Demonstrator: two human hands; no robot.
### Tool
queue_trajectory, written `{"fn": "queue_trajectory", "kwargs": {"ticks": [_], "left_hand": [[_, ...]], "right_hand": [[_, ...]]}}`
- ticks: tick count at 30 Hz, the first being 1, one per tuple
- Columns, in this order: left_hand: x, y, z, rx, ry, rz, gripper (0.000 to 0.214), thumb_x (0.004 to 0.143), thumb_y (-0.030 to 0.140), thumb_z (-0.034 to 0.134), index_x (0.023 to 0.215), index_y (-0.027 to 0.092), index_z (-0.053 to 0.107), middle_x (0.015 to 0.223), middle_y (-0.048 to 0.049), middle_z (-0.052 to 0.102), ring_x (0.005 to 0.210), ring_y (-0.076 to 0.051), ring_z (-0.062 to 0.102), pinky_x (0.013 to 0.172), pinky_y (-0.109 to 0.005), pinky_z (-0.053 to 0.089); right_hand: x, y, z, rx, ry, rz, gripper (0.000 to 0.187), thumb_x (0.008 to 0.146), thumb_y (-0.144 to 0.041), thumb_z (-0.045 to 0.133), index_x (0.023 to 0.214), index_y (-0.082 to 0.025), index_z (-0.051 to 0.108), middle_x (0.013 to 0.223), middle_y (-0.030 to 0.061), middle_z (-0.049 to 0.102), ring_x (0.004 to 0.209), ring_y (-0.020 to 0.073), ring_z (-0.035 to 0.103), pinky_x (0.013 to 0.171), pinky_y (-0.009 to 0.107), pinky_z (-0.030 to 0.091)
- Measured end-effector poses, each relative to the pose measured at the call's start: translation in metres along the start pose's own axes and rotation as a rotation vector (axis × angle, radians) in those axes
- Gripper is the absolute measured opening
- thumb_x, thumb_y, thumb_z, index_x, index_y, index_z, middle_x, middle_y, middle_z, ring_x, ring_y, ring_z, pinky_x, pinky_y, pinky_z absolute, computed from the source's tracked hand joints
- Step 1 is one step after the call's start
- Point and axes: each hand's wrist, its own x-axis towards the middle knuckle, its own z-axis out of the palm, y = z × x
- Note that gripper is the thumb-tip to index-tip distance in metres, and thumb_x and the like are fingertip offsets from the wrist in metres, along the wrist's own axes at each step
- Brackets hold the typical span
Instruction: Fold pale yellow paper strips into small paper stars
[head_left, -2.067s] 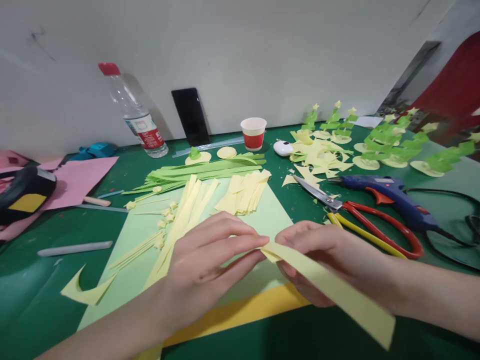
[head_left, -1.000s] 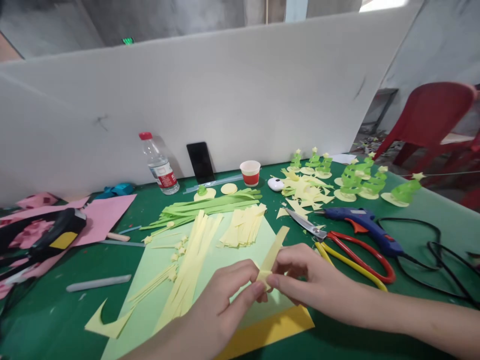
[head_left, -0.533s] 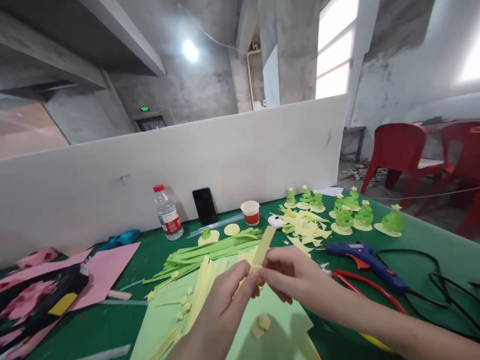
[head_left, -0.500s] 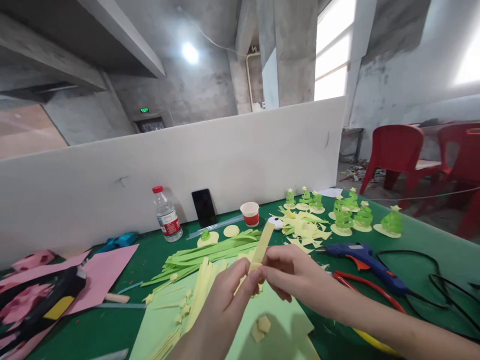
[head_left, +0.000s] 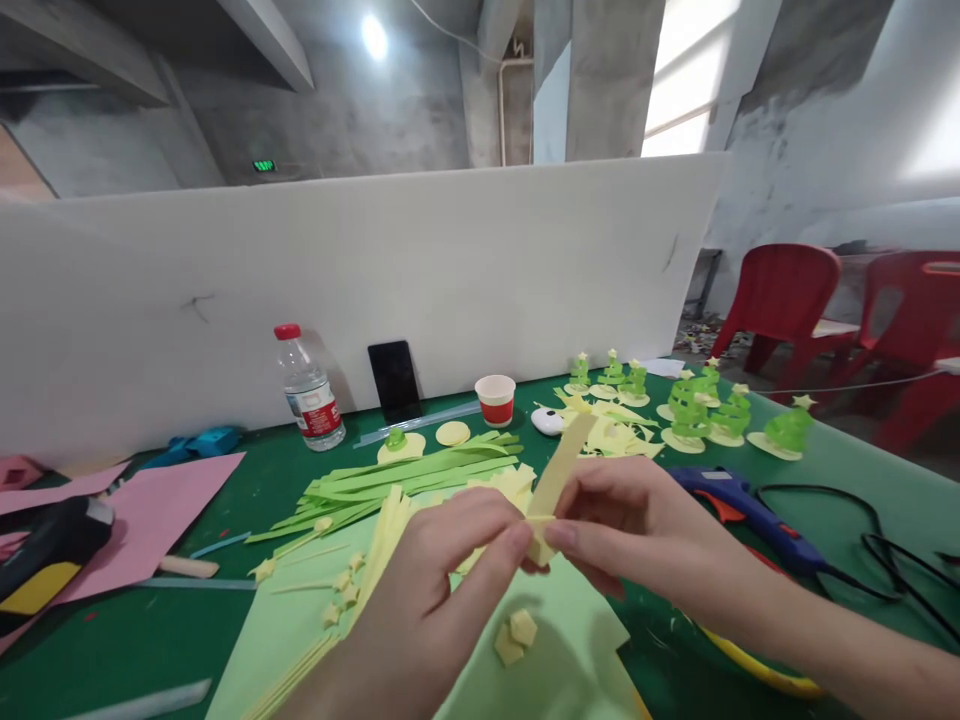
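A pale yellow paper strip [head_left: 564,460] is pinched between my two hands, its lower end folded over and its free end pointing up and right. My left hand [head_left: 457,565] grips the fold with thumb and fingers from the left. Opposite it, my right hand [head_left: 626,515] has its thumb and fingertips closed on the same fold. Below my hands, a few folded yellow paper pentagons [head_left: 523,628] lie on a light green sheet [head_left: 577,640]. To the left are loose yellow strips [head_left: 386,530] and several small paper stars [head_left: 343,582]. Green paper strips [head_left: 420,472] lie beyond.
A water bottle [head_left: 311,395], a phone [head_left: 395,382] and a paper cup [head_left: 495,400] stand before a white board [head_left: 450,270]. Several green paper trees [head_left: 686,415] stand at right, behind a blue glue gun [head_left: 757,515]. Pink paper [head_left: 169,505] and a black-yellow tool [head_left: 56,560] are at left.
My hands have shifted slightly right in view with the strip, which leans further right. The camera view has moved, so the table items sit a little differently. Both hands still hold the fold.
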Motion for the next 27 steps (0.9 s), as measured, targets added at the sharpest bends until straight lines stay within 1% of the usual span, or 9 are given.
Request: {"fn": "queue_trajectory", "kwargs": {"ticks": [3,8,11,14,18,21,23,24,27], "left_hand": [[0.001,0.001,0.000,0.011,0.128,0.044,0.026,0.088,0.018,0.043,0.071,0.021,0.062,0.070,0.0001,0.064,0.065,-0.014,0.060,0.059,-0.021,0.049],[-0.003,0.000,0.004,-0.076,0.226,0.132,0.023,0.082,0.009,0.053,0.078,0.025,0.069,0.083,-0.0007,0.072,0.073,-0.015,0.065,0.065,-0.023,0.054],[-0.007,0.000,0.004,-0.144,0.232,0.154,0.023,0.080,0.009,0.061,0.078,0.029,0.073,0.081,0.0002,0.072,0.072,-0.015,0.065,0.064,-0.022,0.054],[-0.009,-0.001,0.003,-0.194,0.235,0.162,0.019,0.077,0.013,0.069,0.078,0.030,0.075,0.078,0.0009,0.070,0.072,-0.013,0.065,0.063,-0.019,0.054],[-0.005,-0.003,0.003,-0.215,0.243,0.181,0.008,0.076,0.020,0.073,0.072,0.027,0.074,0.069,0.0013,0.068,0.067,-0.012,0.062,0.067,-0.022,0.054],[-0.004,-0.001,0.003,-0.211,0.237,0.215,0.010,0.076,0.024,0.073,0.067,0.024,0.071,0.064,0.0023,0.067,0.062,-0.012,0.060,0.067,-0.023,0.054],[-0.005,0.001,0.002,-0.213,0.259,0.202,0.011,0.076,0.017,0.073,0.068,0.024,0.070,0.065,0.0037,0.067,0.063,-0.011,0.060,0.068,-0.021,0.054],[-0.005,0.002,0.002,-0.222,0.278,0.180,0.014,0.075,0.013,0.072,0.068,0.025,0.069,0.066,0.0045,0.067,0.065,-0.010,0.060,0.068,-0.020,0.054],[-0.005,0.002,0.002,-0.289,0.330,0.061,0.019,0.074,0.008,0.068,0.066,0.025,0.066,0.069,0.0057,0.067,0.069,-0.010,0.062,0.066,-0.015,0.053]], "right_hand": [[0.001,-0.002,-0.002,0.043,0.022,0.075,0.025,0.066,-0.029,0.076,0.059,-0.015,0.057,0.047,-0.0071,0.045,0.039,0.0039,0.038,0.037,0.016,0.029],[0.001,-0.003,-0.009,0.175,-0.083,0.086,0.018,0.068,-0.026,0.075,0.061,-0.014,0.062,0.045,-0.0066,0.046,0.038,0.0037,0.039,0.035,0.016,0.026],[0.001,-0.003,-0.013,0.273,-0.200,0.144,0.015,0.069,-0.025,0.071,0.063,-0.014,0.065,0.045,-0.0058,0.047,0.037,0.0036,0.039,0.034,0.016,0.026],[0.002,-0.002,-0.015,0.385,-0.306,0.235,0.009,0.070,-0.020,0.066,0.065,-0.013,0.064,0.045,-0.0065,0.047,0.037,0.0026,0.040,0.035,0.014,0.027],[0.003,0.002,-0.012,0.566,-0.406,0.407,0.013,0.067,-0.019,0.068,0.062,-0.014,0.058,0.045,-0.0072,0.045,0.036,0.0022,0.041,0.033,0.012,0.027],[0.005,0.005,-0.010,0.681,-0.458,0.513,0.015,0.067,-0.019,0.066,0.061,-0.014,0.054,0.048,-0.0066,0.046,0.037,0.0021,0.042,0.032,0.011,0.028],[0.006,0.005,-0.010,0.664,-0.434,0.456,0.011,0.069,-0.019,0.064,0.064,-0.014,0.057,0.050,-0.0063,0.047,0.037,0.0026,0.043,0.031,0.011,0.028],[0.006,0.005,-0.009,0.614,-0.393,0.397,0.009,0.071,-0.020,0.064,0.067,-0.014,0.059,0.052,-0.0060,0.048,0.037,0.0028,0.044,0.032,0.012,0.029],[0.004,0.003,-0.006,0.342,-0.184,0.168,0.007,0.072,-0.017,0.064,0.079,-0.015,0.064,0.055,-0.0055,0.052,0.039,0.0032,0.043,0.035,0.013,0.033]]}}
